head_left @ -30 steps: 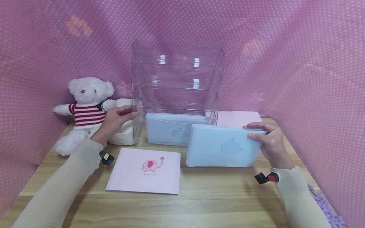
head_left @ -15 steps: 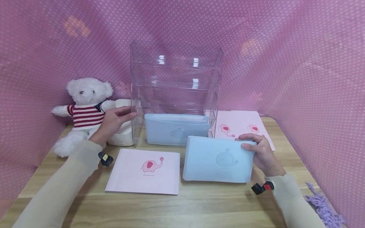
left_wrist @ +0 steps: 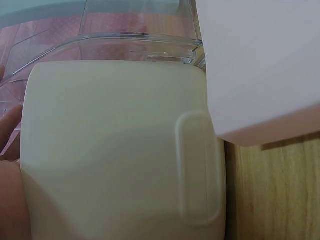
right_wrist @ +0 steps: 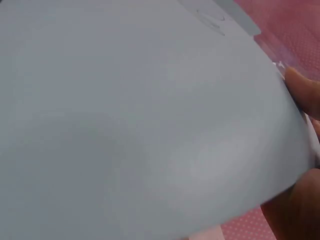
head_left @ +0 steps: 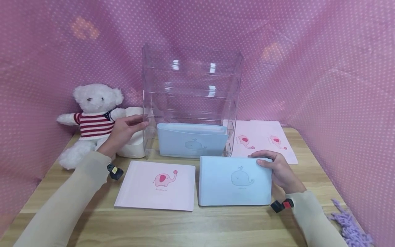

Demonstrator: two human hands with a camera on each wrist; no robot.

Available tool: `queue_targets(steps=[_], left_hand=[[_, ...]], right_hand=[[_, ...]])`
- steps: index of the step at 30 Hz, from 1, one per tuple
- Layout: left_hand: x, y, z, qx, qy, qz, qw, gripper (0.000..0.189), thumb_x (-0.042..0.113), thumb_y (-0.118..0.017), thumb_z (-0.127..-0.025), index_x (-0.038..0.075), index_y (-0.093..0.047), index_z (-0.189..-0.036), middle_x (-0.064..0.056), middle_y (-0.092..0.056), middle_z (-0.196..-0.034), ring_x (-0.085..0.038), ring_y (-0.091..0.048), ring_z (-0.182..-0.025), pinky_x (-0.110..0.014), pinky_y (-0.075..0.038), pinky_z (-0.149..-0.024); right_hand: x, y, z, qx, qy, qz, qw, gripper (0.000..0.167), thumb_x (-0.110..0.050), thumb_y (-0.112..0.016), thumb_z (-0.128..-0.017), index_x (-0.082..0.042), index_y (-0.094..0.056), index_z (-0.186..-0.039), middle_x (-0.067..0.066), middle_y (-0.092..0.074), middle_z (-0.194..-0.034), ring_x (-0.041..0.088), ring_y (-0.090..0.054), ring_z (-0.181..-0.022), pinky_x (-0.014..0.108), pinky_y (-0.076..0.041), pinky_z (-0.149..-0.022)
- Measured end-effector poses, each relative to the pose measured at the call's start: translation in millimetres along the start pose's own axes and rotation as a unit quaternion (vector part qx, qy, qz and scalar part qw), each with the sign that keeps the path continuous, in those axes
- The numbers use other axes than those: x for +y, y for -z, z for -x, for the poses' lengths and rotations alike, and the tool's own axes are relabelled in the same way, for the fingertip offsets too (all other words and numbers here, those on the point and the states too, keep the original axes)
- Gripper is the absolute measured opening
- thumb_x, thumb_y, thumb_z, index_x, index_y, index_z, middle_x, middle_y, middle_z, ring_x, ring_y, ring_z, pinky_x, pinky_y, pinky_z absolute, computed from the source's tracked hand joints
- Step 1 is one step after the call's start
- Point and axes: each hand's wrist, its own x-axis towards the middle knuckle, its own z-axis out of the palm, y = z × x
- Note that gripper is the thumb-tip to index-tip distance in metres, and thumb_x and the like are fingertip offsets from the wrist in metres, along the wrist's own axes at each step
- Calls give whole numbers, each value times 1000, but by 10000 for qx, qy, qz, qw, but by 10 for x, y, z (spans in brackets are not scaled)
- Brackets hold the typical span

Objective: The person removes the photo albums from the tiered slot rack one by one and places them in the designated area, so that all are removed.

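My right hand grips a light blue whale booklet at its upper right corner, thumb on the front cover. The booklet's lower edge is close over the table, right beside a pink elephant booklet. In the right wrist view, the blue cover fills most of the picture. With its fingertips, my left hand touches the left side of a clear stacked rack. Another blue whale booklet stands in the rack's bottom level. Under the left wrist, a white lidded box shows large.
A white teddy bear in a striped shirt sits at the left. Pink elephant booklets lie behind my right hand. A purple fringed item lies at the table's right edge. Pink dotted cloth hangs around the table.
My right hand has lowered the blue booklet toward the table and slightly left, beside the elephant booklet, uncovering the pink booklets behind. The left hand has stayed at the rack.
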Motion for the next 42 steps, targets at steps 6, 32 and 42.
queue_targets(steps=[6, 32, 42], left_hand=[[-23, 1, 2, 76, 135, -102, 9998, 53, 34, -75, -93, 6, -64, -136, 18, -76, -112, 11, -67, -100, -8, -53, -90], [35, 1, -25, 33, 196, -141, 9997, 53, 35, -76, -92, 9, -64, -137, 19, -75, -114, 12, -66, -101, -7, -53, -90], [2, 13, -6, -9, 384, -364, 9986, 58, 43, -74, -92, 13, -62, -140, 19, -74, -119, 12, -63, -105, -5, -50, -91]], right_hand=[[26, 49, -10, -129, -390, 490, 9980, 32, -7, -59, -101, 2, -60, -132, -5, -75, -119, 15, -75, -101, 35, -64, -85], [192, -147, -160, -195, -1188, 3062, 9443, 36, -12, -72, -91, -23, -73, -125, 3, -70, -132, 26, -55, -126, 43, -40, -108], [241, -290, -326, 248, -1354, 2663, 9540, 33, -8, -71, -90, -19, -75, -121, 4, -71, -131, 27, -52, -130, 55, -30, -119]])
